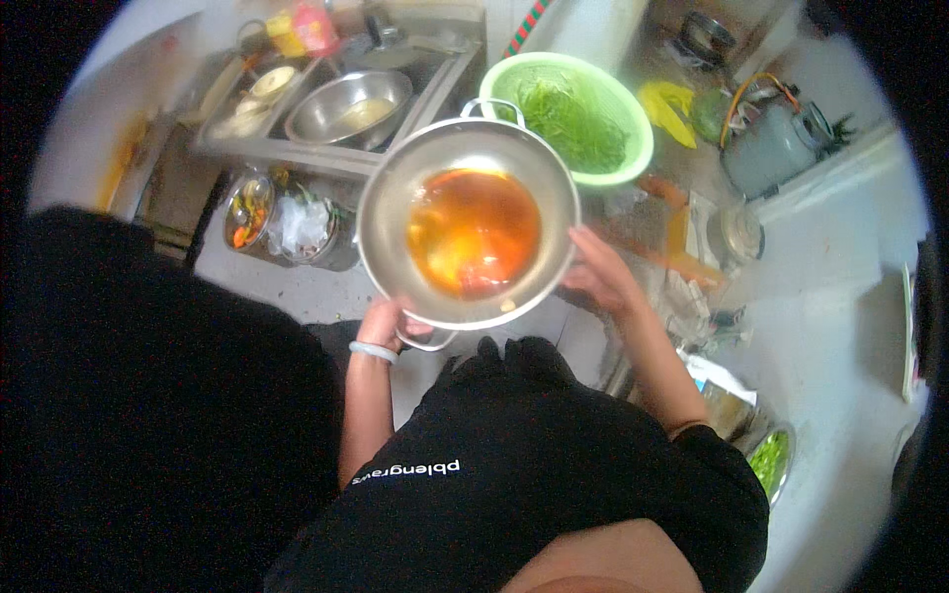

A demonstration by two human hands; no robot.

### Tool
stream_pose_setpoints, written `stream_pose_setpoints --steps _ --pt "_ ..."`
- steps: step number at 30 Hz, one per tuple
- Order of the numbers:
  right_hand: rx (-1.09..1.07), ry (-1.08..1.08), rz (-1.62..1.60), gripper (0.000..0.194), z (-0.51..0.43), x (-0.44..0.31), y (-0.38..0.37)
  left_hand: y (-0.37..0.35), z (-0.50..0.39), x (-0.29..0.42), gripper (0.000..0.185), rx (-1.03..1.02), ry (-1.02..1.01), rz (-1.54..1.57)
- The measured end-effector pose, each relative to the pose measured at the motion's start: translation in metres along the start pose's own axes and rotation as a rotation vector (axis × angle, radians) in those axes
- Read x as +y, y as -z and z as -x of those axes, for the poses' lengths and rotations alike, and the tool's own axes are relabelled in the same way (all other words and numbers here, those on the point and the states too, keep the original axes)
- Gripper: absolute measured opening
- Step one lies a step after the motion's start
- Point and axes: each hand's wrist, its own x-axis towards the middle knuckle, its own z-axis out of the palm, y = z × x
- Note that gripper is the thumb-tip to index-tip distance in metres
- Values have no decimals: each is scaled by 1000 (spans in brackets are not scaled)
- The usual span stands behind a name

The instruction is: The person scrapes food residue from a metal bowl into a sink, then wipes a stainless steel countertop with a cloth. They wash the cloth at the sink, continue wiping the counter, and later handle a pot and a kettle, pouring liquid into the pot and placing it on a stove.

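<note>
A round stainless steel pan (385, 200) with two loop handles is held up in front of me, with orange-brown liquid (474, 233) pooled in its middle. My left hand (389, 322), with a pale bangle at the wrist, grips the pan at its near loop handle. Against the right side of the rim is my right hand (600, 270), its fingers partly hidden under the pan. The far handle stands free beside a light green plastic colander (641, 156) that contains green leafy vegetables (571, 122).
A metal sink (437, 96) at the upper left holds a steel basin (304, 122). Below it stand containers of scraps (248, 215) and a white plastic bag (300, 226). A gas cylinder (778, 148), a yellow bag (671, 111) and a lidded pot (734, 231) are on the right.
</note>
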Motion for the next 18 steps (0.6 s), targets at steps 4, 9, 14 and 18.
stream_pose_setpoints --steps 4,9,14,18 --pt "-125 -107 -13 48 -62 -7 -24 55 -79 36 25 125 -120 97" --pt "-282 -100 -73 50 -105 6 -30 81 -152 136 23 269 -252 185" --pt "-242 -272 -72 43 -151 -10 -36 99 -228 216 43 415 -309 61" --pt "-169 -275 -120 39 -182 -26 -35 117 -283 251 52 404 -404 -14"
